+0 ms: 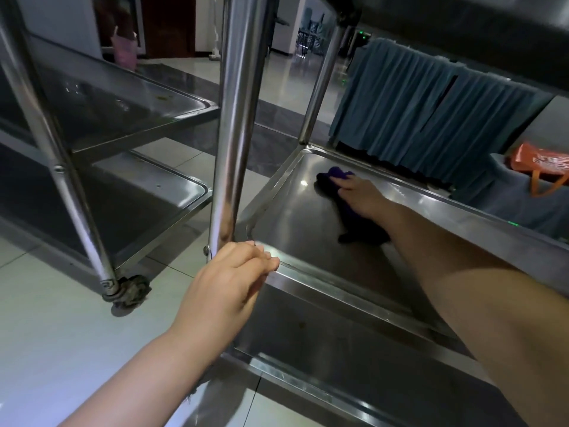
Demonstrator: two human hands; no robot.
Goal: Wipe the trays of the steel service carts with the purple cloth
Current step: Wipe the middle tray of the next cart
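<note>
Pale glossy floor tiles [55, 334] underlie two steel service carts in a dim room. Nearest the viewer, the left hand [228, 285] grips the near left corner of the right-hand cart, its fingers [261, 260] curled over the tray rim at the foot of the upright post [237, 118], apparently to steady the cart. Just beyond, the middle tray [277, 208] of this cart carries the work; a lower tray [308, 334] lies beneath it. The right hand [357, 195], reached in from the near right, presses the purple cloth [335, 175] flat against the tray floor toward its far side, fingers extended over the cloth rather than bunched around it; part of the cloth trails back under the wrist. To the left stands the second cart [123, 100], its trays bare of any cloth and one caster [129, 291] resting on the floor. Farther off on the right hang teal pleated drapes [415, 112], with an orange bag [542, 164] beside them. The step in hand appears to be wiping the middle tray; the next move likely calls for sweeping the cloth across the unwiped near area and into the corners, while the other hand holds the cart still.
</note>
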